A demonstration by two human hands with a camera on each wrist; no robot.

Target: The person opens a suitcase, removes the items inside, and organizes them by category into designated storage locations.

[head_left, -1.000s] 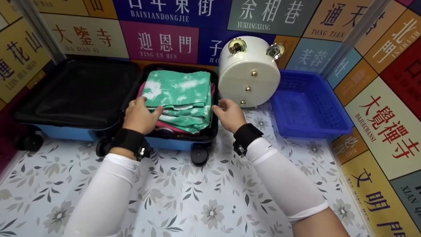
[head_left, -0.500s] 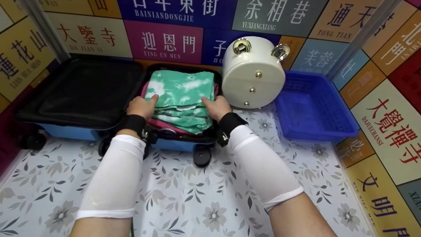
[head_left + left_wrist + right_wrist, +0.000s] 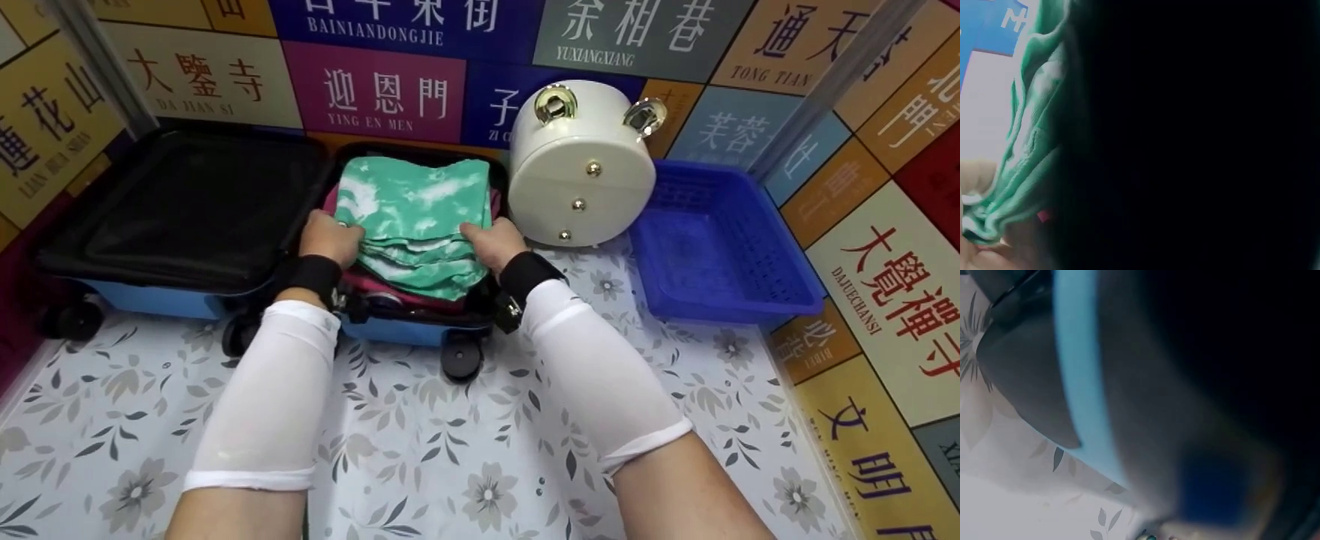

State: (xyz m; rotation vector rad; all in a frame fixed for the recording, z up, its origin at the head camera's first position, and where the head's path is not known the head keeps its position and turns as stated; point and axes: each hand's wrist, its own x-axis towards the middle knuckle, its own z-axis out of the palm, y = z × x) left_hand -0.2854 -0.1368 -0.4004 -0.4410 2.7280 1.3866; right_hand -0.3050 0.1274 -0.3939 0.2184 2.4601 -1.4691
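While gripping the folded green-and-white tie-dyed cloth (image 3: 421,191), pinches its near-left corner in the left hand (image 3: 330,238) and clasps its near-right corner under the thumb of the right hand (image 3: 498,244), with the other fingers there hidden. Has it lying on dark-pink fabric (image 3: 365,281) in the right half of the open black-lined, light-blue suitcase (image 3: 401,333). Could spread the loose near folds by pulling only upper layers, drag up pink fabric by catching both, or bump the round cream case with gold ears (image 3: 559,180) by veering right.
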